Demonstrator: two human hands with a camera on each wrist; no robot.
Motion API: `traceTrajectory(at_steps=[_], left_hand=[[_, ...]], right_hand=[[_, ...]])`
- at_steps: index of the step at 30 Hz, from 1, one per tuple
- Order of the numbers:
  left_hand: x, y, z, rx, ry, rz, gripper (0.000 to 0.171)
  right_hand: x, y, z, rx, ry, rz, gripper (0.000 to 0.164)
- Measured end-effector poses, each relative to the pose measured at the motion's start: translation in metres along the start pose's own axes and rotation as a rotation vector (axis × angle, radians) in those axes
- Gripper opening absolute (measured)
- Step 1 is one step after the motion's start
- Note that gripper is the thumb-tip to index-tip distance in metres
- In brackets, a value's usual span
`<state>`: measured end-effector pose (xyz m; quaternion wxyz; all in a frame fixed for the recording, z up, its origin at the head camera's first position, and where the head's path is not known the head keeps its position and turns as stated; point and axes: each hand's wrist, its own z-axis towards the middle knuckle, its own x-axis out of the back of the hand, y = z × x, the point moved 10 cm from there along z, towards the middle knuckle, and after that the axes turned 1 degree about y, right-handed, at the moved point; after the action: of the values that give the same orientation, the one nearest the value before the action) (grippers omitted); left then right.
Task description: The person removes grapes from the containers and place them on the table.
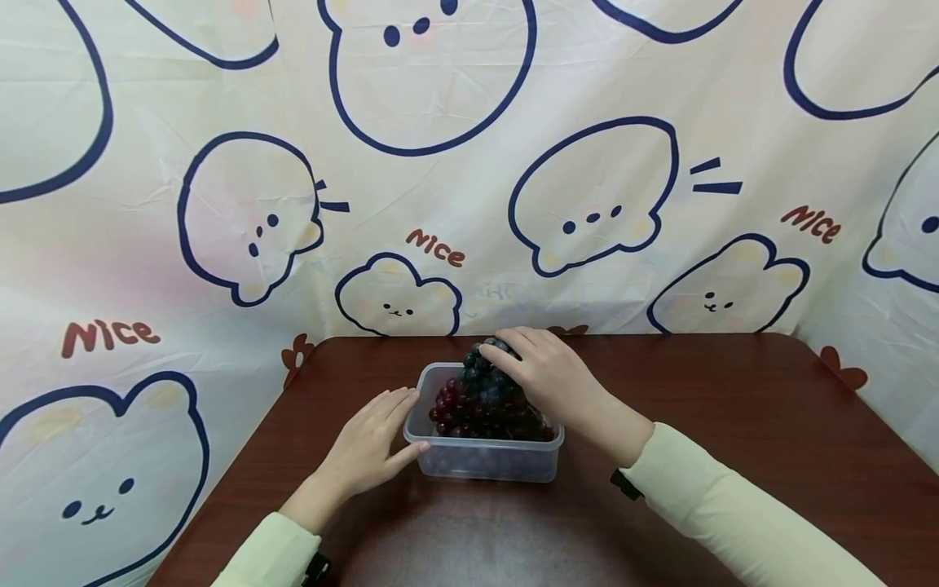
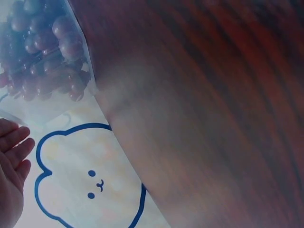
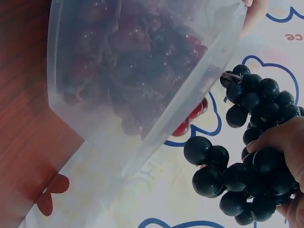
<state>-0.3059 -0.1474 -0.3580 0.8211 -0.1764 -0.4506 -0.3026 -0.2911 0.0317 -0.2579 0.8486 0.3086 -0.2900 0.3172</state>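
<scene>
A clear plastic box (image 1: 487, 462) stands on the table with red grapes (image 1: 447, 410) heaped inside. My right hand (image 1: 561, 387) grips a bunch of black grapes (image 3: 235, 176) over the box, toward its back right. In the right wrist view this bunch hangs clear of the box wall, fingers curled among the grapes. At the box's left side is my left hand (image 1: 370, 440), its fingers fairly straight along the rim and its thumb by the front left corner. Whether the left fingertips press on the plastic, I cannot tell.
The brown wooden table (image 1: 734, 424) reaches back to a cream cloth backdrop (image 1: 484, 196) printed with blue-outlined bears. More of that cloth hangs along the left and right sides.
</scene>
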Motion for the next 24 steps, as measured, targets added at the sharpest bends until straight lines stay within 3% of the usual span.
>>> traceTrajectory(at_steps=[24], left_hand=[[0.0, 0.002, 0.001, -0.013, 0.012, 0.009, 0.076]], right_hand=[[0.021, 0.027, -0.018, -0.059, 0.052, -0.017, 0.049]])
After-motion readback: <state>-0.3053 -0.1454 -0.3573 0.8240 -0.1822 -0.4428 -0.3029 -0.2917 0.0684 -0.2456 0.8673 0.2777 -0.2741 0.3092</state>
